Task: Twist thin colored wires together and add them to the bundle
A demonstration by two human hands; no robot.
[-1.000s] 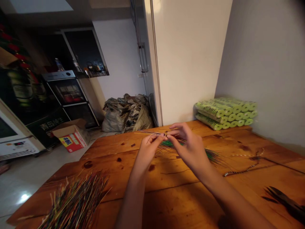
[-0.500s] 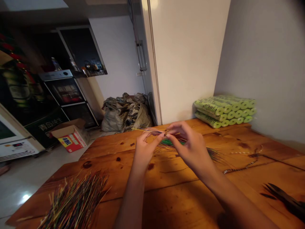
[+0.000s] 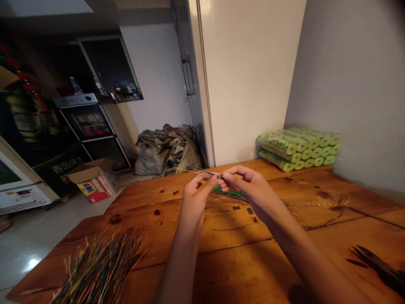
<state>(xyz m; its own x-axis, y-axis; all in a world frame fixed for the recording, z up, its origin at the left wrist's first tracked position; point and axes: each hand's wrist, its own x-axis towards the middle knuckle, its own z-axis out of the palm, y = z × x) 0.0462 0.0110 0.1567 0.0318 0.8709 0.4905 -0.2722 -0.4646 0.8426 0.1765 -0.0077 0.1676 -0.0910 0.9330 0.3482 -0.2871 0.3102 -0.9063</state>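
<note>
Though apart from hands [image 3: 195, 196], pliers [image 3: 378, 264]

Room: a home or a small eating place — it is hard to tell which.
Dark panel [image 3: 63, 152]: it has big bottles [image 3: 27, 116] shown on it, as in a shop.
Glass-door cupboard [image 3: 98, 126]: it stands by a window [image 3: 101, 55] with a kettle [image 3: 118, 88] there, like a kitchen.
Wooden table [image 3: 145, 211]: coloured strands [image 3: 101, 266] and pliers [image 3: 378, 264] lie on it — a little work spot.
</note>
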